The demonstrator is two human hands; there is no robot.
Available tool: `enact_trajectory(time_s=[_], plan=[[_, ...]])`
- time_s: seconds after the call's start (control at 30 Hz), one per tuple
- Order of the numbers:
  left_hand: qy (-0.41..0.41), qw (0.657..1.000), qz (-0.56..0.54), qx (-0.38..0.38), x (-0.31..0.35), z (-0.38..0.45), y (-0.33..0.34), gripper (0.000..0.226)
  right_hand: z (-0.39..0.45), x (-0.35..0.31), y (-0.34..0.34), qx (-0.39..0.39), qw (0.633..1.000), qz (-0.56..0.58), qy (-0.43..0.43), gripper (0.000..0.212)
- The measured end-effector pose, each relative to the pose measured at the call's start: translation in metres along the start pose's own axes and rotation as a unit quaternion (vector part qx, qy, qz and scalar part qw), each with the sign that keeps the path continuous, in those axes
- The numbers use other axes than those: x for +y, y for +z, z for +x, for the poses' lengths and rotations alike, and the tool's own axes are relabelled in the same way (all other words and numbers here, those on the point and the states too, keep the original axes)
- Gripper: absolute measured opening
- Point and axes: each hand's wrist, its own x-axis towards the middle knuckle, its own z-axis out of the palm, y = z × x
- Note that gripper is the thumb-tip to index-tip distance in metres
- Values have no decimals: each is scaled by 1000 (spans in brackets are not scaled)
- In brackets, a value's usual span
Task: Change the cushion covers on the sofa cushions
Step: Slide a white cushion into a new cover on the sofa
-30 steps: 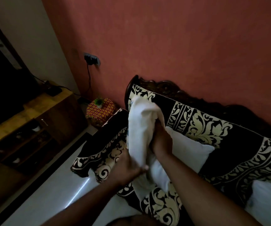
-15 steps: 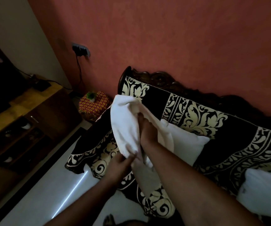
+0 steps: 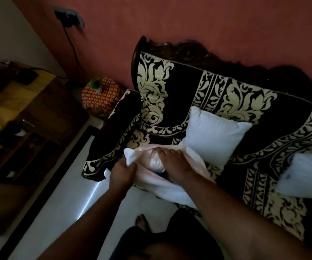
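A white cushion cover [image 3: 162, 186] lies bunched at the front edge of the sofa [image 3: 264, 184], which is draped in black cloth with a cream floral pattern. My left hand [image 3: 122, 171] grips the cover's left corner. My right hand [image 3: 174, 166] lies over the cover's opening, fingers stretched toward a white cushion insert [image 3: 156, 163] showing inside. A bare white cushion [image 3: 215, 135] leans against the sofa back just behind. Another white cushion [image 3: 307, 177] lies at the right edge.
A wooden cabinet [image 3: 29, 117] stands at the left. A patterned red and yellow stool [image 3: 102, 96] with a small plant sits by the sofa arm. A cable hangs from a wall socket [image 3: 68, 15]. White floor [image 3: 67, 203] lies before the sofa, with my foot [image 3: 142, 222] on it.
Both hands have brought the white cover down from chest height onto the sofa's front edge. The camera has tilted down, so my foot and more floor show.
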Motion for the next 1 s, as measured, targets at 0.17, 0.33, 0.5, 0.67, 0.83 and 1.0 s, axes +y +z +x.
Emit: enact_trajectory(time_s=[0.17, 0.33, 0.5, 0.67, 0.83, 1.0], plan=[[5, 988, 151, -29, -17, 17, 17, 42, 3, 12, 46, -24, 1000, -3, -17, 68], [-2, 971, 236, -43, -7, 54, 45, 43, 9, 37, 83, -12, 999, 20, -28, 76], [-39, 915, 388, -104, -9, 92, 69, 34, 3, 87, 122, -124, 987, 92, 46, 77], [-52, 872, 474, -108, -10, 115, 71, 48, -26, 139, 144, -235, 940, 190, 156, 103], [159, 778, 587, -155, -9, 124, 96, 98, -29, 152, 156, -206, 860, 392, 253, 87], [234, 678, 591, -369, -19, 128, 131, 88, -33, 151, 152, -192, 847, 364, 337, 59]])
